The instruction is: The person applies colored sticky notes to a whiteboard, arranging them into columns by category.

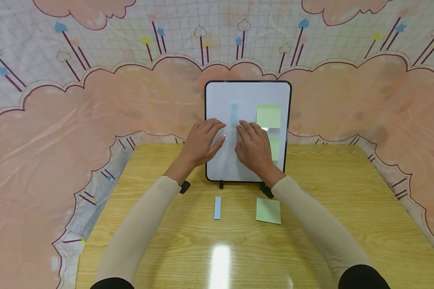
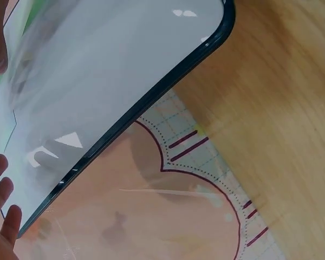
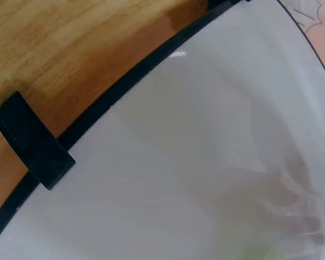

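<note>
A whiteboard (image 1: 220, 96) with a black frame stands upright on the table, a pale blue paper strip (image 1: 234, 112) stuck near its upper middle. My left hand (image 1: 202, 140) is over the board's left side, fingers extended toward the strip and holding nothing. To the right, my right hand (image 1: 254, 146) has its fingertips at the strip's lower right edge, fingers loosely bent. Beside it are an upper green sticky note (image 1: 269, 114) and a lower green sticky note (image 1: 275, 149) that it partly covers. In the left wrist view, fingers (image 2: 0, 195) show near the board's edge.
On the table (image 1: 166, 249), in front of the board, lie a blue strip pad (image 1: 217, 208) and a green sticky note pad (image 1: 268, 210). A black foot (image 3: 35, 143) grips the board's bottom edge. Behind hangs a pink patterned cloth (image 1: 148, 96).
</note>
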`<action>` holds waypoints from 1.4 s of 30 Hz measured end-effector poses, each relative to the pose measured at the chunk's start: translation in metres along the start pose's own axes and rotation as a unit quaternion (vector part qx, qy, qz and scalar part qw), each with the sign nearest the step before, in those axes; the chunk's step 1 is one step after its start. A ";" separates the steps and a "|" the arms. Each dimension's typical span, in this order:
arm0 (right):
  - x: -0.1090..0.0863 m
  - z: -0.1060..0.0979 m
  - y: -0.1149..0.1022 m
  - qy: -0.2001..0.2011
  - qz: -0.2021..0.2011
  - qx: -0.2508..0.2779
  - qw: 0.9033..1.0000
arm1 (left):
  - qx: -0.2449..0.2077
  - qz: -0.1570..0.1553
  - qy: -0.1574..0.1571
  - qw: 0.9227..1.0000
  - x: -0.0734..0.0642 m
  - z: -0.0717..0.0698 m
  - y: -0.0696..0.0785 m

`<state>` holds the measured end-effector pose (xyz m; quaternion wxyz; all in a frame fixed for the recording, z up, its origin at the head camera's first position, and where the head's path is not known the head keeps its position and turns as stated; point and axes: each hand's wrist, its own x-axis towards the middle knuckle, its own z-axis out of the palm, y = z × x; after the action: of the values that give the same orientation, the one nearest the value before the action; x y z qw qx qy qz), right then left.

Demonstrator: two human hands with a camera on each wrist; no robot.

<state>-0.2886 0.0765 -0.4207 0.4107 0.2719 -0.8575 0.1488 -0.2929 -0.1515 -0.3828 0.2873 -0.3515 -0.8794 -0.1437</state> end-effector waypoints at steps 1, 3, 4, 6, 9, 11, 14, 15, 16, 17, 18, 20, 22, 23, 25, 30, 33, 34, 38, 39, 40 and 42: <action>-0.001 -0.001 -0.001 -0.002 0.002 0.003 1.000 | -0.006 -0.003 0.002 1.000 -0.002 0.000 0.000; -0.004 -0.002 -0.002 -0.002 0.004 0.006 1.000 | -0.011 -0.007 0.003 1.000 -0.006 0.001 0.001; -0.005 -0.003 -0.002 -0.001 0.004 0.007 1.000 | -0.012 -0.009 0.003 1.000 -0.008 0.001 0.002; -0.008 -0.004 -0.003 0.000 0.005 0.011 1.000 | -0.013 -0.010 0.003 1.000 -0.012 0.000 0.003; -0.012 -0.005 -0.004 0.001 0.007 0.019 1.000 | -0.014 -0.010 0.004 1.000 -0.018 0.000 0.006; -0.015 -0.006 -0.005 0.003 0.008 0.025 1.000 | -0.016 -0.007 0.007 1.000 -0.022 -0.001 0.007; -0.020 -0.008 -0.006 0.007 0.006 0.030 0.999 | -0.024 0.001 0.014 1.000 -0.028 -0.001 0.010; -0.022 -0.008 -0.006 0.010 0.004 0.032 0.999 | -0.028 0.002 0.017 0.999 -0.030 0.000 0.011; -0.023 -0.009 -0.007 0.012 0.003 0.034 0.999 | -0.031 0.004 0.020 0.999 -0.032 0.000 0.011; -0.025 -0.010 -0.007 0.012 0.002 0.036 0.999 | -0.033 0.006 0.022 0.999 -0.034 0.000 0.012; -0.026 -0.010 -0.008 0.015 0.000 0.037 0.999 | -0.037 0.006 0.024 0.999 -0.036 0.001 0.012; -0.029 -0.012 -0.009 0.019 -0.001 0.044 0.999 | -0.041 0.005 0.026 0.999 -0.040 0.002 0.013; -0.032 -0.014 -0.012 0.022 -0.001 0.053 0.998 | -0.044 0.004 0.027 0.999 -0.045 0.003 0.014; -0.033 -0.014 -0.013 0.023 -0.002 0.057 0.998 | -0.046 0.002 0.026 0.999 -0.047 0.004 0.015; -0.036 -0.015 -0.016 0.023 -0.004 0.063 0.998 | -0.052 -0.001 0.025 0.998 -0.051 0.004 0.017; -0.042 -0.017 -0.025 0.019 -0.007 0.076 0.997 | -0.069 -0.006 0.019 0.997 -0.063 0.004 0.023; -0.047 -0.018 -0.029 0.010 -0.004 0.086 0.996 | -0.075 -0.012 0.011 0.997 -0.070 0.007 0.027; -0.049 -0.019 -0.030 0.006 -0.002 0.089 0.996 | -0.077 -0.014 0.008 0.997 -0.073 0.007 0.028; -0.056 -0.020 -0.034 -0.015 0.003 0.099 0.995 | -0.084 -0.021 -0.003 0.996 -0.083 0.011 0.032; -0.058 -0.020 -0.035 -0.021 0.003 0.101 0.995 | -0.083 -0.022 -0.008 0.996 -0.086 0.012 0.033; -0.060 -0.020 -0.036 -0.026 0.002 0.103 0.994 | -0.083 -0.022 -0.011 0.996 -0.088 0.012 0.034; -0.064 -0.020 -0.039 -0.035 0.000 0.108 0.994 | -0.081 -0.023 -0.021 0.996 -0.093 0.013 0.036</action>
<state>-0.2202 0.0770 -0.4571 0.3489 0.3200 -0.8501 0.2307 -0.2183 -0.1698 -0.4480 0.2362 -0.3559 -0.8786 -0.2137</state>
